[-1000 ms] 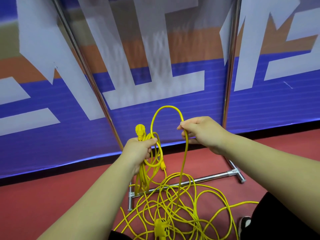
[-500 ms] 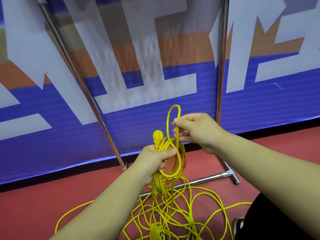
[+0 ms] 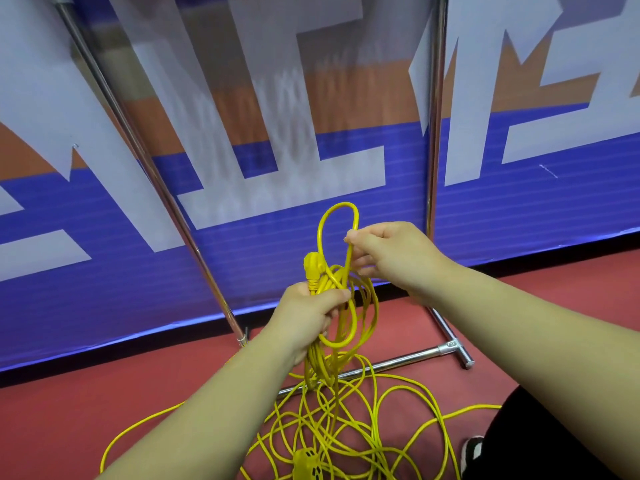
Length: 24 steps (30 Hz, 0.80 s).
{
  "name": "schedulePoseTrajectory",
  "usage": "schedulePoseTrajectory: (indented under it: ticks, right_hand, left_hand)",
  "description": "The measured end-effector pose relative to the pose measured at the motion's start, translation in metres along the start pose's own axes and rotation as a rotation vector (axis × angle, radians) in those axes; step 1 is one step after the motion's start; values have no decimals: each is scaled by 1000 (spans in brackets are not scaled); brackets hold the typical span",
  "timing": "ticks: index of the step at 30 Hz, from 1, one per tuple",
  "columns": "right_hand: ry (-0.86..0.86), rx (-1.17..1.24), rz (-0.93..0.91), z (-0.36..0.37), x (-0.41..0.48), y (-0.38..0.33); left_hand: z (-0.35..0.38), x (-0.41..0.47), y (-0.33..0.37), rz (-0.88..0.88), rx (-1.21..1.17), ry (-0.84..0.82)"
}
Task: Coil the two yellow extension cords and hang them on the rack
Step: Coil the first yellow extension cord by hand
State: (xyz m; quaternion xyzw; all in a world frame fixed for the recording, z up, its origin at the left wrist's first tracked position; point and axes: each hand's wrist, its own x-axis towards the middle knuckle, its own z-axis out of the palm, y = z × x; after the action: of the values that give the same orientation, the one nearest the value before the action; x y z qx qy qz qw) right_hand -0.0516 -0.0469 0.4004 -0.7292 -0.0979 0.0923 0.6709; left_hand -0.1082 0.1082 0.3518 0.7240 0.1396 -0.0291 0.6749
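My left hand (image 3: 308, 313) is clamped round a bundle of coils of the yellow extension cord (image 3: 323, 362). The loops hang below my fist and the plug (image 3: 312, 268) sticks up just above my thumb. My right hand (image 3: 391, 258), just to the right and a little farther off, pinches a fresh loop (image 3: 341, 204) of the same cord between thumb and fingers. That loop arches up above both hands, which are close together but not touching. The rest of the cord lies in a loose tangle (image 3: 346, 427) on the red floor (image 3: 104, 410) near my feet, with a yellow socket block (image 3: 306, 462) at the near edge. Beyond the tangle stands the metal rack (image 3: 434, 133), its base bar on the floor and its two poles rising in front of a blue, white and orange banner (image 3: 519, 220). I cannot tell whether the tangle is one cord or two.
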Motion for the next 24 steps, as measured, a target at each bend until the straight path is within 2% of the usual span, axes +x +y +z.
schedulePoseTrajectory:
  ticks: [3, 7, 10, 16, 20, 22, 24]
  right_hand:
    - [12, -197, -66, -8, 1, 4]
    - [-202, -225, 41, -1, -3, 23]
    - [-329, -308, 19, 20, -2, 42]
    - [-349, -491, -128, 56, 2, 54]
    - [-383, -352, -100, 60, 1, 51]
    - [-427, -192, -41, 58, 1, 46]
    - [-377, -14, 16, 53, 3, 39]
  left_hand:
    - [-17, 5, 15, 18, -73, 29]
    - [-41, 5, 35, 67, -159, 60]
    - [-48, 2, 44, 95, -217, 64]
    - [-55, -3, 54, 102, -359, 30]
    - [-66, -2, 56, 138, -436, 28]
    - [-77, 0, 56, 146, -463, 40]
    - [-91, 3, 53, 140, -466, 70]
